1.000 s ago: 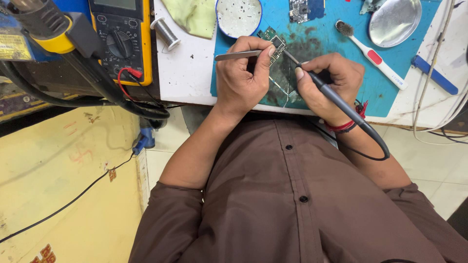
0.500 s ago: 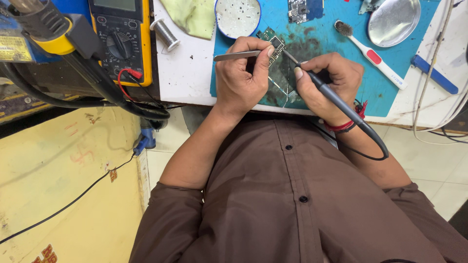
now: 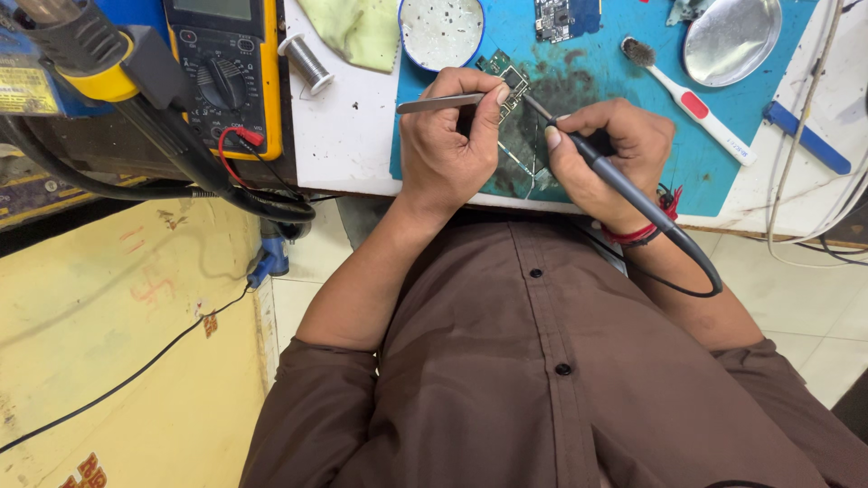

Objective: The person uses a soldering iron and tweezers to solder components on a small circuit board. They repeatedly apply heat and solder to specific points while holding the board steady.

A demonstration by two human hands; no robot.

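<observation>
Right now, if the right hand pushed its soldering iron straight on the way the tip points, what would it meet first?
The right hand aims the soldering iron up-left at the circuit board, so the board comes first. The tip looks to be at it already, beside the left hand with its tweezers, though depth is unclear.

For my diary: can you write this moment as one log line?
left hand: holds tweezers | right hand: holds soldering iron | tip on circuit board | blue mat
</observation>
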